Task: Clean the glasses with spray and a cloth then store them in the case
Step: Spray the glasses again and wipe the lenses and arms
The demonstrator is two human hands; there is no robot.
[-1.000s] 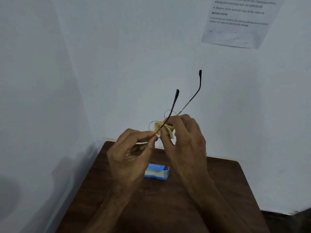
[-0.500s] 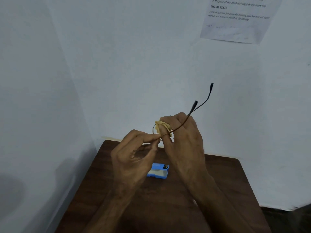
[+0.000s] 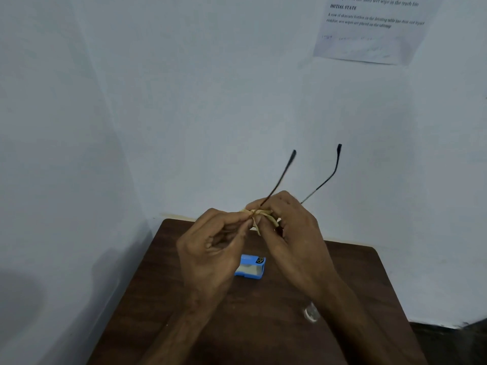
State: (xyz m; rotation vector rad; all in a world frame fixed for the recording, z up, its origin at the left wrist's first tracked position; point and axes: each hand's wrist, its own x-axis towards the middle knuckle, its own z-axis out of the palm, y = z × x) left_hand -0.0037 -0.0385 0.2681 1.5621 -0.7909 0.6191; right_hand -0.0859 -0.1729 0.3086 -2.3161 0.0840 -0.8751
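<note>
Left hand (image 3: 210, 246) pinches glasses (image 3: 281, 177), right hand (image 3: 292, 233) pinches cloth (image 3: 263, 213), above the case (image 3: 251, 267).

Thin metal glasses (image 3: 322, 183) with matt black tips, soft yellow cloth (image 3: 264, 216), dark wood-grain table (image 3: 355, 272).

Yellow cloth (image 3: 263, 213), black-tipped glasses (image 3: 320, 186), blue box (image 3: 250, 270), dark brown wood-grain table (image 3: 263, 325), pale bluish-white wall (image 3: 184, 101).

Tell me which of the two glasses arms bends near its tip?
The right glasses arm, emerging behind the right hand, kinks below its dark tip; the left glasses arm looks straight.
</note>
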